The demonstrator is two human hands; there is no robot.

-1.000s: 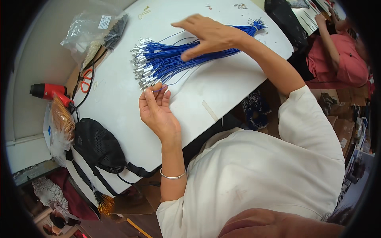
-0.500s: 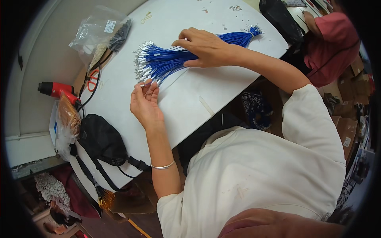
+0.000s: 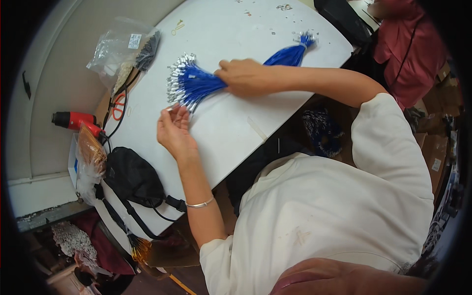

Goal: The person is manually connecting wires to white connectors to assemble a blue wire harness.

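Note:
A bundle of thin blue wires (image 3: 204, 84) with white and silver tips lies across the white table. My right hand (image 3: 246, 77) is closed around its middle, fingers wrapped over the wires. The far end of the bundle (image 3: 290, 55) is gathered by a tie on the right. At the near edge of the tipped end, my left hand (image 3: 177, 135) is closed in a pinch on a small white wire tip (image 3: 170, 109). It sits close beside the other tips; its wire is hard to make out.
Left on the table (image 3: 221, 140) are orange-handled scissors (image 3: 118, 107), a red heat gun (image 3: 76, 119), a black pouch (image 3: 133, 176) and a clear plastic bag (image 3: 110, 49). Small scraps (image 3: 284, 7) lie at the far edge. A person in a red shirt (image 3: 405, 49) is at the right.
My right hand has gone from loosely spread over the wires to wrapped around them, drawing the bundle narrower and more bent. My left hand has shifted slightly left and stays pinched.

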